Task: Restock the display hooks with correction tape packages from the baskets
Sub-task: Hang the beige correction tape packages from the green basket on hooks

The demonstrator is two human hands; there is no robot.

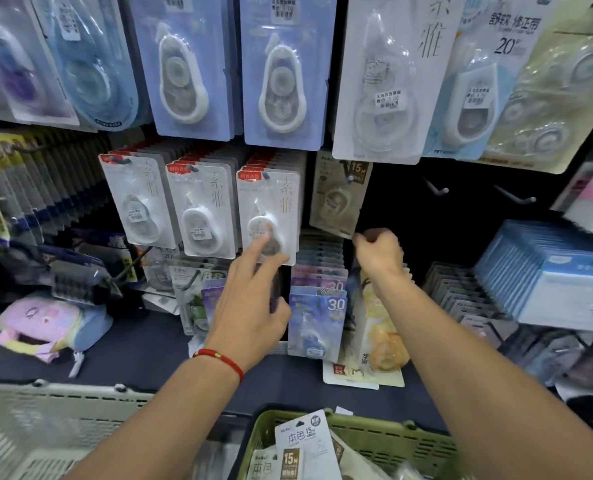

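The right hand was curled at the bottom corner of a beige 15M package hanging alone on its hook, apparently pinching that corner, though the fingertips were turned away and the contact itself was hidden. The left hand was spread, its index finger touching the front white package of the neighbouring full row. More 15M packages lay tilted in the green basket below, beside a grey basket.

A tug on that corner could probably swing the card or tear its hang hole off the peg, and the left arm could brush the crowded white row loose. 2 bare hooks to the right stood unfilled.

The hung beige package had its long axis near vertical, slightly tilted, header up and printed face outward.
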